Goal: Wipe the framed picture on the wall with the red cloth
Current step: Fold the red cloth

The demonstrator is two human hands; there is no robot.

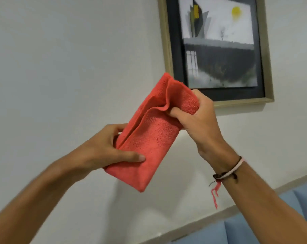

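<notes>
A folded red cloth (152,136) is held up in front of the white wall, between both hands. My left hand (105,148) grips its lower left edge, thumb pressed on the front. My right hand (200,124) pinches the upper right folds. The framed picture (217,46) hangs on the wall at the upper right, with a greenish-gold frame, dark mat and a grey print with yellow marks. The cloth's top corner overlaps the frame's lower left corner in view, but whether it touches the frame I cannot tell.
A white wall (61,67) fills most of the view. A blue padded headboard or sofa back (254,231) with a pale trim runs along the lower right, below the picture. Thread bracelets (226,171) circle my right wrist.
</notes>
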